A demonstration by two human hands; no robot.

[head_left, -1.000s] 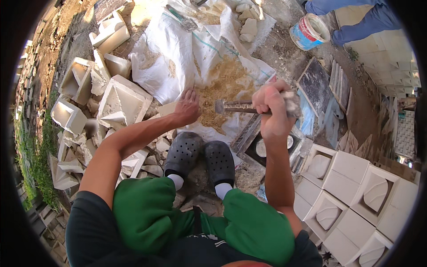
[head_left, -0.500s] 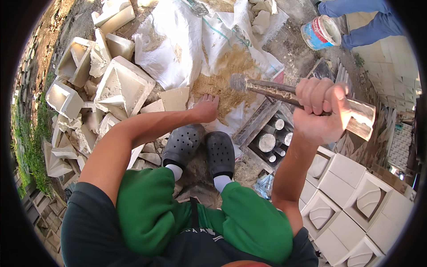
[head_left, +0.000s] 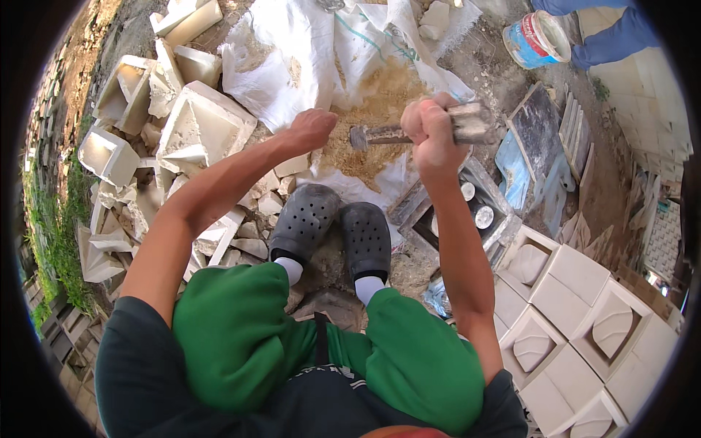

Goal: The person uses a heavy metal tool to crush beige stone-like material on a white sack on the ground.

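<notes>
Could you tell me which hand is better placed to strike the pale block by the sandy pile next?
Probably the right hand: it grips the hammer above the sandy pile, while the left hand rests on the pale block.

Sand pile [head_left: 380,109] open betw. hands; broken molds [head_left: 197,131] block left, mold frame [head_left: 460,212] right.

Both hands reach forward: left hand [head_left: 312,129] curled downward, right hand [head_left: 431,131] fisted

Single head-worn fisheye view, steeply downward (edges bent), close over the knees and ground ahead.
</notes>
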